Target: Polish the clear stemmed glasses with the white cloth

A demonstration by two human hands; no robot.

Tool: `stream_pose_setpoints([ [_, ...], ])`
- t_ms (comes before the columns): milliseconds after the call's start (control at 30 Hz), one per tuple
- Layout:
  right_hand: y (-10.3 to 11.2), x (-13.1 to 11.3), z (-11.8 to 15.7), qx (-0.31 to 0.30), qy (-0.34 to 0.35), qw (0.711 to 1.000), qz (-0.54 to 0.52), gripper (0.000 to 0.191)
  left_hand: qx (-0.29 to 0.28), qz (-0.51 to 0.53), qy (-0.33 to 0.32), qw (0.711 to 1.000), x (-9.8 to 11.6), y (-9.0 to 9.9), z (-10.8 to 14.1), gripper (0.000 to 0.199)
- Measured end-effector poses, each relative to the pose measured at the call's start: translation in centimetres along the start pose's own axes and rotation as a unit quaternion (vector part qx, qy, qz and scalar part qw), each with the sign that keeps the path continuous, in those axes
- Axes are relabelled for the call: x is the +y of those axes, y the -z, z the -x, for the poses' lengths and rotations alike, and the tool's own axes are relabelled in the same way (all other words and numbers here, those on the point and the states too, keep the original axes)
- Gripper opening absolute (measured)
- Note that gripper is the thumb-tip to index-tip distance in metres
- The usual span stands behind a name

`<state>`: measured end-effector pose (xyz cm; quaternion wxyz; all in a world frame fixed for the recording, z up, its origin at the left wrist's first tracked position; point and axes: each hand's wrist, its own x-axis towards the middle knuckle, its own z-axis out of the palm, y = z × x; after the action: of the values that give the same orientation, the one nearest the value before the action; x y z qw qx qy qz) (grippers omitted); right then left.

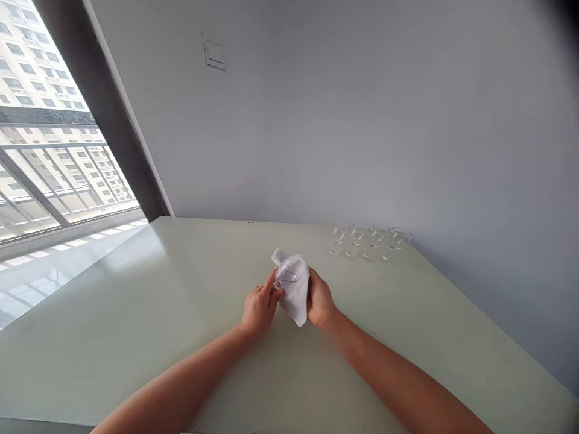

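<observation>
glass (286, 274) held between left hand (261, 308) and cloth (296, 304) in right hand (319, 296)

Bare forearms (181, 377) (smooth, rounded, tapering)

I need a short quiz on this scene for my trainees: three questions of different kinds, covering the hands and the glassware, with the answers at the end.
1. Multiple choice: What colour is the cloth between the left hand and the right hand?
A) Blue
B) White
C) Red

2. Fill in the blank: The number of stemmed glasses standing beyond the hands on the table is ____.

3. True or false: The switch on the wall is to the left of those glasses.

Key: 1. B; 2. four; 3. true
</observation>
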<state>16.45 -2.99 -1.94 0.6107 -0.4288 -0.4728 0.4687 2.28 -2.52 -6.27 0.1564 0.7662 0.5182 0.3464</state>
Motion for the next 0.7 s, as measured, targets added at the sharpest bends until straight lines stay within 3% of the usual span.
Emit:
stream_pose_setpoints([
  [133, -0.6, 0.5, 1.2, 0.043, 0.011, 0.999, 0.028, 0.025, -0.053, 0.110, 0.084, 0.989, 1.3, 0.5, 0.4, 0.047],
  [300, -1.0, 1.8, 2.2, 0.043, 0.092, 0.984, 0.144, 0.035, -0.059, 0.203, 0.091, 0.973, 1.5, 0.9, 0.5, 0.054],
  [467, -0.7, 2.2, 2.1, -0.018, 0.041, 0.998, 0.053, 0.022, 0.012, 0.115, 0.085, 0.990, 0.4, 1.4, -0.5, 0.052],
  [600, 1.1, 1.7, 0.4, 0.048, 0.000, 0.998, -0.044, 0.015, 0.044, 0.023, 0.043, 0.998, -0.8, 1.7, -1.2, 0.050],
  [700, 2.2, 0.6, -0.5, 0.062, 0.015, 0.996, -0.067, 0.013, 0.066, -0.025, -0.020, 0.997, -1.5, 1.6, -1.5, 0.048],
])
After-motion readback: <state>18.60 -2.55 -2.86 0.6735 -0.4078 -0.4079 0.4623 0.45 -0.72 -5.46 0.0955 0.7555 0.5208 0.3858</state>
